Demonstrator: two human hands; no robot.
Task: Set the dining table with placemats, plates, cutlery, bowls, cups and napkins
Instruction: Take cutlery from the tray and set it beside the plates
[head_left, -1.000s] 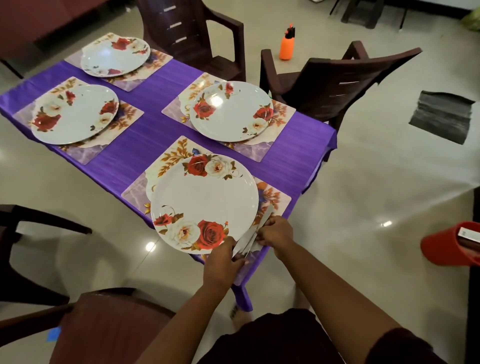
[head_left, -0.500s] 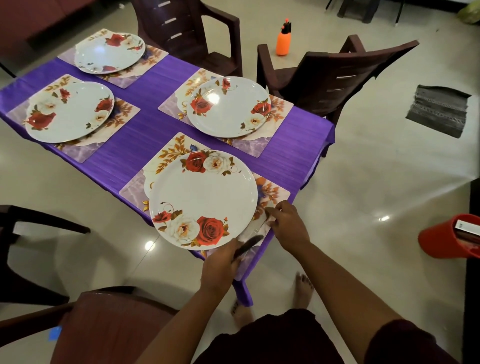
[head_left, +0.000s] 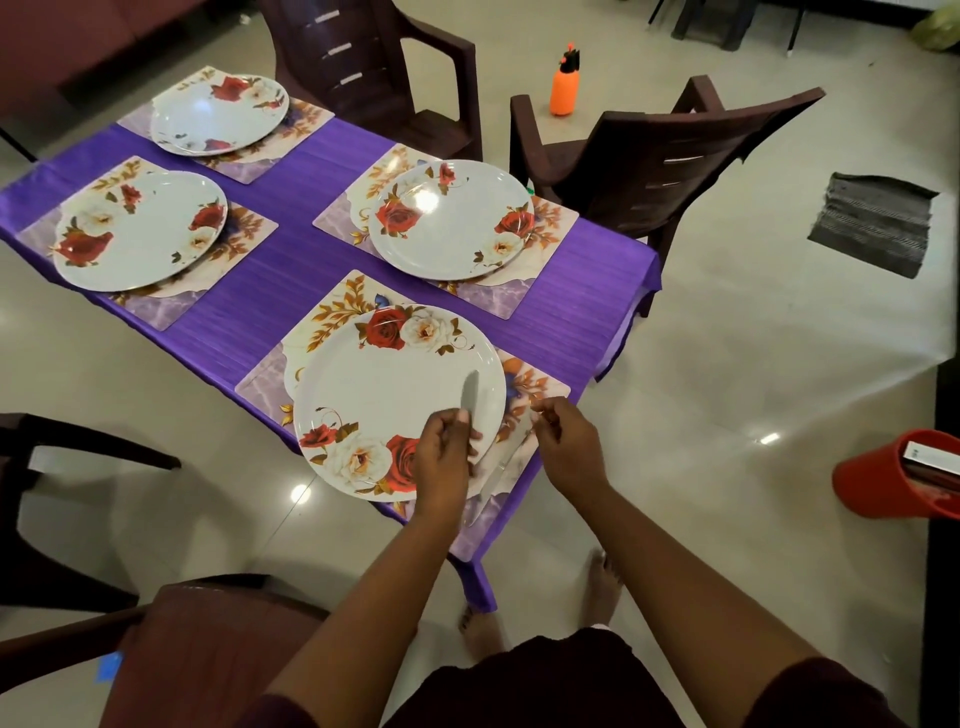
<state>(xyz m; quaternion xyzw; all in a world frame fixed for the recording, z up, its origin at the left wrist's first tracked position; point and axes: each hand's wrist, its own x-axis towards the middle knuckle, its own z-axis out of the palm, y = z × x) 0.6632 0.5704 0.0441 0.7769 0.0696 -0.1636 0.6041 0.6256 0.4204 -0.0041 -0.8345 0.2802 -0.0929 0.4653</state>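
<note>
The left hand (head_left: 447, 457) grips a knife (head_left: 470, 392), its blade lying over the nearest plate (head_left: 384, 395). Just beside, the right hand (head_left: 563, 441) pinches something pale and blurred above the placemat (head_left: 540, 387). Farther along the purple table (head_left: 291, 291), three more plates sit on placemats.

Purple tablecloth (head_left: 291, 291), rose-patterned white plates (head_left: 384, 395)

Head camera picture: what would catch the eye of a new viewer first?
Four round white plates with red roses lie on floral placemats on the purple tablecloth. Over the nearest plate the left hand grips a grey table knife, beside the right hand. An orange spray bottle stands on the floor behind the chairs.
</note>
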